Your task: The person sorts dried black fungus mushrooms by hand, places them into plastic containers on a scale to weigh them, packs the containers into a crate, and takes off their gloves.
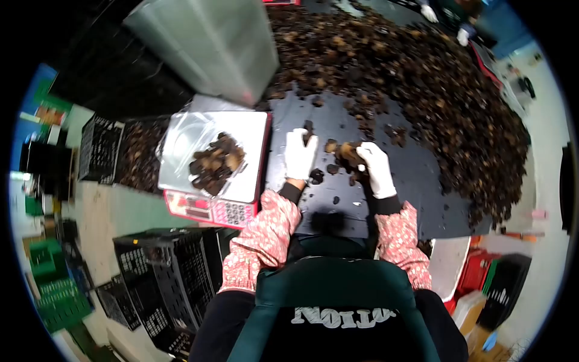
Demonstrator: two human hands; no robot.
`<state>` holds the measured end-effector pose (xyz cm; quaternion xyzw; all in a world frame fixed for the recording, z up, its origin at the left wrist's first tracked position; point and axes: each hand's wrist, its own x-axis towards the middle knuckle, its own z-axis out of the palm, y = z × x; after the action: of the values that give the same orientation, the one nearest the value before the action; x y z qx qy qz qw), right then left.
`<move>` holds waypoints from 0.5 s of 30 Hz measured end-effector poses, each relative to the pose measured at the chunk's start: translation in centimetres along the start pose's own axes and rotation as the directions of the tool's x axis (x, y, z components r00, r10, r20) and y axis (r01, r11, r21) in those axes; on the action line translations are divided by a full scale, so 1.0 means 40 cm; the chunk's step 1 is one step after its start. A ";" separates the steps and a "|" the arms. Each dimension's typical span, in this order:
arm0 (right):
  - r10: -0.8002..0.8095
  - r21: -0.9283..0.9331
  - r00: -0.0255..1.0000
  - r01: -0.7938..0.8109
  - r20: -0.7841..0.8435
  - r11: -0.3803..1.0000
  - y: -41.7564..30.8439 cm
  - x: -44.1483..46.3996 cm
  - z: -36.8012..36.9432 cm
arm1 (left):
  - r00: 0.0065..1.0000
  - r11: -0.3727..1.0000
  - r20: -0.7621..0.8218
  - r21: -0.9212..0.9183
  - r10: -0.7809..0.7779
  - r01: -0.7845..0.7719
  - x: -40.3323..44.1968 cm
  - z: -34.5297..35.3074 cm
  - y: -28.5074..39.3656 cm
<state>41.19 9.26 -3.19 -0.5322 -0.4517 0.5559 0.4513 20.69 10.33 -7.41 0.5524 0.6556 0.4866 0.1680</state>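
Observation:
My left hand (300, 155), in a white glove, is above the dark table sheet with a small dark wood ear mushroom (309, 126) between its thumb and fingers. My right hand (376, 169), also gloved in white, has its fingers closed at the edge of a brown clump of wood ear mushrooms (348, 153). Some of that clump is hidden by the fingers. Loose dark pieces (316, 175) lie between the two hands. Left of my left hand, a pink-and-white scale (260, 163) carries a clear plastic bag (187, 139) with a mushroom pile (218, 161) on it.
A large mushroom heap (422, 78) curves along the back and right of the table. A tall translucent bin (211, 45) stands behind the scale. Black crates (169, 253) are stacked at lower left. Another person's gloved hands (429, 13) show at the far edge.

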 end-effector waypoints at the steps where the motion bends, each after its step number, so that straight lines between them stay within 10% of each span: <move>1: 0.012 -0.008 1.000 -0.012 0.019 1.000 -0.006 -0.004 0.007 | 1.000 0.999 0.002 -0.036 0.021 -0.021 -0.020 -0.042 0.037; 6: 0.035 0.031 0.981 -0.042 0.190 0.999 -0.090 -0.017 0.124 | 0.987 0.962 0.007 -0.225 -0.159 0.157 -0.087 -0.346 0.161; 8: -0.027 0.023 0.948 0.021 0.317 1.000 -0.161 -0.026 0.210 | 0.981 0.981 -0.181 0.191 0.071 -0.036 -0.078 -0.474 0.128; 13: -0.054 0.014 0.815 0.056 0.576 0.998 -0.224 0.025 0.435 | 0.941 0.966 -0.327 0.201 -0.089 0.161 -0.082 -0.655 0.059; 15: -0.110 -0.028 0.791 0.159 0.602 0.987 -0.246 0.040 0.522 | 0.958 0.847 -0.234 0.532 0.165 -0.016 -0.077 -0.670 0.023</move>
<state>20.46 12.19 6.70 -0.3132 -0.6287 0.6440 0.3031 1.92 -4.61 4.95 0.5361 0.7529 0.3674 -0.1036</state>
